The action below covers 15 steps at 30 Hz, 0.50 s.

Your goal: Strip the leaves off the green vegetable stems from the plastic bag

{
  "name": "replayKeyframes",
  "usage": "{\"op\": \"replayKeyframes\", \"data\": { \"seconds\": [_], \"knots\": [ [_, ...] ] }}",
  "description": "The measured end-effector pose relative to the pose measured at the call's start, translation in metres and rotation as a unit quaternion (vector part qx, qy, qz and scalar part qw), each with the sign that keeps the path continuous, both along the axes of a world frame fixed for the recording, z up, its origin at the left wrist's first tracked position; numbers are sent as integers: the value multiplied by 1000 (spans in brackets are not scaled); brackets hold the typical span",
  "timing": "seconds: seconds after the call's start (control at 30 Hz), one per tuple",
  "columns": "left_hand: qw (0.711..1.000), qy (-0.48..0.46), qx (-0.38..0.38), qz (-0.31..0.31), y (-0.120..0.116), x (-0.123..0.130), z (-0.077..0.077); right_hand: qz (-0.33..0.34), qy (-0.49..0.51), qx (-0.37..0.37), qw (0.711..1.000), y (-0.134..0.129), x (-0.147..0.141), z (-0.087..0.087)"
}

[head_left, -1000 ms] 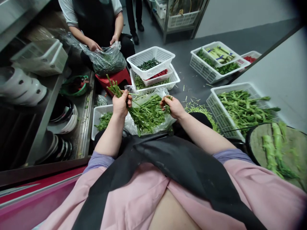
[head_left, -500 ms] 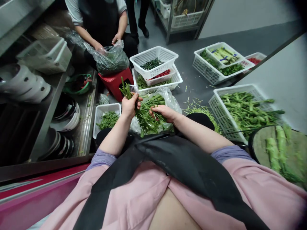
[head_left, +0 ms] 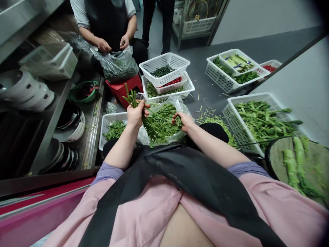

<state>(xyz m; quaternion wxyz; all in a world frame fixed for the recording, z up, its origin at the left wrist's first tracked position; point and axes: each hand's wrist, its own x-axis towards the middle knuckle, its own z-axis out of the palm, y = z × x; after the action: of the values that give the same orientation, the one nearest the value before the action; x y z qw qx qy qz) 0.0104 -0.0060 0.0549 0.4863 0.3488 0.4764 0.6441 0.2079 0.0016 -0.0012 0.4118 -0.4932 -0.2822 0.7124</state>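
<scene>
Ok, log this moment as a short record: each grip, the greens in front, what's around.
left grip: closed around a bunch of green stems, held at a slant
right grip: holding a small clump of greens
front: clear plastic bag, open, with leafy greens inside
left: small white basket, greens inside
right: large white basket, thick stalks inside
beyond: co-worker's hands above another bag
</scene>
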Motion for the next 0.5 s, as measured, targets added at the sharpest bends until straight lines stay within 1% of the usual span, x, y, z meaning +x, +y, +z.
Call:
{"op": "replayKeyframes", "data": {
  "seconds": [0.07,0.17,0.2,0.23,0.3,0.37,0.43,0.5],
  "knots": [
    [999,5,-21,-35,-1,5,-3,78,49,1,996,0,-3,7],
    [997,9,-43,-62,-2,13,-10,221,97,21,970,-3,-13,21],
    [997,10,-43,-64,-2,16,-12,251,101,27,962,-4,-17,26],
    [997,11,-41,-67,-3,18,-14,266,101,32,958,-6,-20,29],
    [997,16,-32,-70,-4,21,-16,261,92,43,960,-10,-26,34],
    [997,23,-23,-67,-8,23,-17,228,80,52,969,-15,-33,34],
    [998,32,-17,-54,-13,27,-16,191,75,57,977,-19,-40,32],
    [999,36,-17,-37,-20,28,-12,157,72,57,983,-18,-42,27]
  ]
}}
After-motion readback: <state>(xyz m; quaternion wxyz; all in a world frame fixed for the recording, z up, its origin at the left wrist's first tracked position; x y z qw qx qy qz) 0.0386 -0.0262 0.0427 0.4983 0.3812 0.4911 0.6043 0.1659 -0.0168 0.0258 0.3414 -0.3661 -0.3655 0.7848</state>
